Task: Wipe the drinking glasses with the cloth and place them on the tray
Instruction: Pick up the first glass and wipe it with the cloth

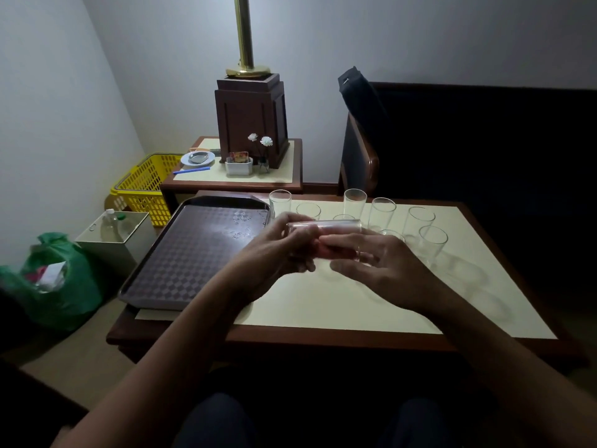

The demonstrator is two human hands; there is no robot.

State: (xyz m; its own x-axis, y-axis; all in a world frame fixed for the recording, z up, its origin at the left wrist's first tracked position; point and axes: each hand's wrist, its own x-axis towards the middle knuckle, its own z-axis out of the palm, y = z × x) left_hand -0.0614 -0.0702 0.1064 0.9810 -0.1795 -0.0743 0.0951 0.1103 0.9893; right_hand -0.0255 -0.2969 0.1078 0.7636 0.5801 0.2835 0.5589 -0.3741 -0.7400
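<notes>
I hold one clear drinking glass [323, 226] on its side above the table, its open end to the right. My left hand [274, 253] grips its base end. My right hand [381, 270] is at the open end, and its fingers show pinkish through the glass wall. I see no cloth clearly. A brown checkered tray [190, 253] lies at the left of the table with a few water drops and nothing standing on it. Several more clear glasses [383, 213] stand upright behind and to the right of my hands.
The cream-topped table [323, 305] has a wooden rim. Behind it is a side table [232, 179] with a lamp base, a dish and a small vase. A yellow basket [145, 185], a white bin [113, 237] and a green bag [61, 282] are on the floor at left. A dark armchair [468, 140] stands at back right.
</notes>
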